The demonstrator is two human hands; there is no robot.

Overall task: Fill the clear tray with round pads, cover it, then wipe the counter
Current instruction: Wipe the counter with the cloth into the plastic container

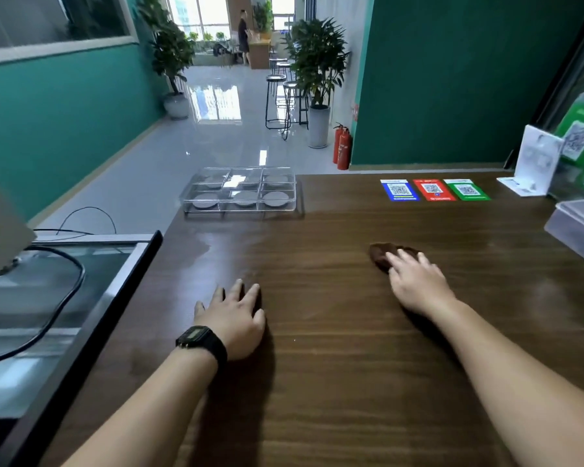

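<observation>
Right hand (pixel 415 284) is pressing a brown cloth (pixel 385 255) flat under straight fingers, mid-counter (pixel 317 365). Left hand (pixel 235 318) is resting open, holding nothing. Cloth looks soft and light; palm pressure should be enough. Covered tray (pixel 241 192) is sitting far left.

The counter (pixel 317 332) was dark brown with streaky wood grain. A brown cloth (pixel 383 256) lay on it, and grey round pads (pixel 205 200) filled the clear tray (pixel 241 210). Far right sat blue (pixel 399 190), red (pixel 433 189) and green (pixel 466 189) code cards. The watch (pixel 201 342) was black.
</observation>
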